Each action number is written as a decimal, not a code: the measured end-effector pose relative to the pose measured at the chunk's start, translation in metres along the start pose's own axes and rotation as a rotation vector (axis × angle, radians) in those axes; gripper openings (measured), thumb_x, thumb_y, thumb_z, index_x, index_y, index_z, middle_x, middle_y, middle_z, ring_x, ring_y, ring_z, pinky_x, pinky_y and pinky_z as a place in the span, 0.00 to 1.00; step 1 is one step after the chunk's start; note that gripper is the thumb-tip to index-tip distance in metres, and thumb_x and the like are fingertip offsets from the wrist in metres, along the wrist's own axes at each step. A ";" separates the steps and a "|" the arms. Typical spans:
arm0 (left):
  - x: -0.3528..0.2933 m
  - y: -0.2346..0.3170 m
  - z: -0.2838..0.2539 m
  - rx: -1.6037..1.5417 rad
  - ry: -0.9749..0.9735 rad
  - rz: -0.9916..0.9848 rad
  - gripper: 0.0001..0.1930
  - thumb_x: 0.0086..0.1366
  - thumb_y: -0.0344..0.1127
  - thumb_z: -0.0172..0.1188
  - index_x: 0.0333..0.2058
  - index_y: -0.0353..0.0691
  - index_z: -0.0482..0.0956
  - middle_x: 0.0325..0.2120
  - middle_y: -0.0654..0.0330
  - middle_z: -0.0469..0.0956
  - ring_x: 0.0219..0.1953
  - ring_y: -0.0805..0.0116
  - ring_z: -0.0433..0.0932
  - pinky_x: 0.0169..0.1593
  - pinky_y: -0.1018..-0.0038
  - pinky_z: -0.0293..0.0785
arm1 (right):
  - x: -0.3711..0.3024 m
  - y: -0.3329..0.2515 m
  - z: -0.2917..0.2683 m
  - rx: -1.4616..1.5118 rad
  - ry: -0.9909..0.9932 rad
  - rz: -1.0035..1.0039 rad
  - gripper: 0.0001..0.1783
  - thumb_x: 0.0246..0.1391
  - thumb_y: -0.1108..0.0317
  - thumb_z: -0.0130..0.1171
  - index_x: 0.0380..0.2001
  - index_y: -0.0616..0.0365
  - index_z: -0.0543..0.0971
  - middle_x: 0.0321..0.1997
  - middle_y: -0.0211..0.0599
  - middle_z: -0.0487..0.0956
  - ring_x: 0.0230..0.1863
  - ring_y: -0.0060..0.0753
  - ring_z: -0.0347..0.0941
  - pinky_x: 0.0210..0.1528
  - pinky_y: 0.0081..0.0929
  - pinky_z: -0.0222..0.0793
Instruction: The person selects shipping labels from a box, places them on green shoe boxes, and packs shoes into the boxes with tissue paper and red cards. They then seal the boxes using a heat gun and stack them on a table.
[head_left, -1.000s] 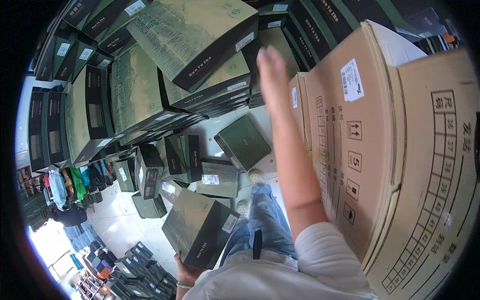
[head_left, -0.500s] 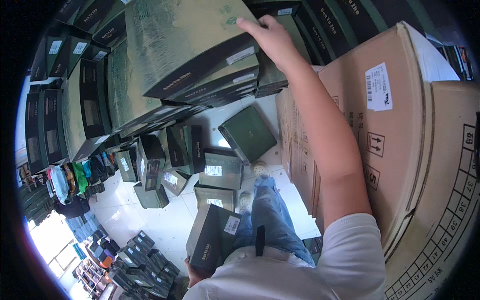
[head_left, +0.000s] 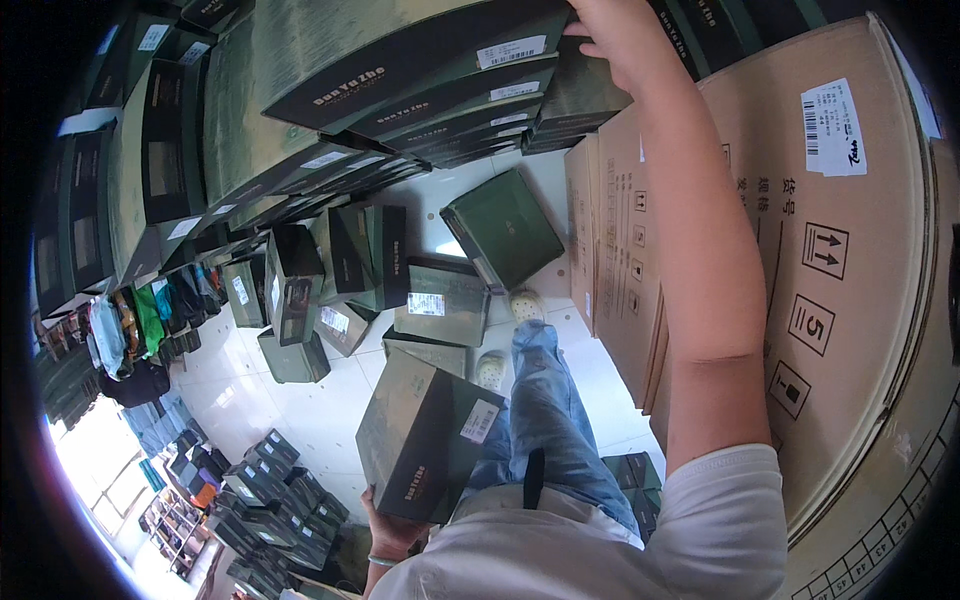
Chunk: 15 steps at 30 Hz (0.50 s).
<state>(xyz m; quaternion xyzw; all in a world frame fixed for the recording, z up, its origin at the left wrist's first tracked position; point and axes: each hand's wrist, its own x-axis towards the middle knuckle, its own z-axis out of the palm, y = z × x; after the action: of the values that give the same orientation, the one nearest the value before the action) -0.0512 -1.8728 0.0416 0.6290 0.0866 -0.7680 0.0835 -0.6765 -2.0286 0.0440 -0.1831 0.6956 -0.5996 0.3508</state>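
Observation:
My left hand (head_left: 392, 522) grips a dark shoebox (head_left: 415, 435) from below at its near left corner. That box has a tan, scuffed top, a black end and a white label, and is held tilted against my waist. My right hand (head_left: 610, 38) is raised at the upper edge, partly cut off. Its visible fingers are apart, beside the right corner of the topmost shoebox (head_left: 400, 75) on a tall stack. Whether they press on that box is hard to see. More black-ended shoeboxes (head_left: 460, 112) lie under it.
Large brown cartons (head_left: 840, 250) stand along my right. On the white tiled floor (head_left: 225, 400) sit a green shoebox (head_left: 503, 230) and several loose boxes (head_left: 440, 300) ahead of my feet. More shoebox stacks (head_left: 270, 505) and hanging clothes (head_left: 125, 345) are at the left.
My right hand has slid off the top of the uppermost box toward its right corner. The view has shifted, and the shoebox in my left hand appears larger. The stack itself looks unmoved.

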 end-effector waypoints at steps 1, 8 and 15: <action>0.001 -0.002 -0.004 -0.027 -0.011 -0.013 0.45 0.55 0.71 0.45 0.66 0.49 0.62 0.63 0.53 0.65 0.63 0.45 0.64 0.58 0.39 0.63 | 0.005 0.006 -0.001 -0.016 0.011 -0.053 0.24 0.54 0.46 0.62 0.33 0.59 0.79 0.28 0.31 0.75 0.27 0.26 0.68 0.28 0.24 0.61; -0.004 -0.018 -0.001 0.053 -0.017 0.064 0.43 0.54 0.71 0.43 0.64 0.54 0.65 0.63 0.57 0.66 0.64 0.49 0.64 0.60 0.38 0.59 | -0.017 0.009 0.011 -0.023 0.025 -0.023 0.39 0.50 0.31 0.58 0.43 0.60 0.76 0.43 0.33 0.77 0.47 0.30 0.71 0.53 0.31 0.64; -0.006 -0.011 -0.045 -0.395 -0.306 -0.140 0.41 0.56 0.72 0.40 0.62 0.55 0.68 0.61 0.57 0.67 0.63 0.50 0.63 0.64 0.41 0.54 | -0.185 0.256 0.029 -0.551 0.029 0.373 0.29 0.68 0.50 0.38 0.61 0.60 0.67 0.60 0.57 0.71 0.60 0.55 0.68 0.59 0.44 0.65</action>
<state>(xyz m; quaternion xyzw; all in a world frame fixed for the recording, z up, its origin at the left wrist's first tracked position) -0.0095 -1.8514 0.0391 0.4693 0.2645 -0.8265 0.1632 -0.4865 -1.8687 -0.1540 -0.1319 0.8581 -0.3172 0.3817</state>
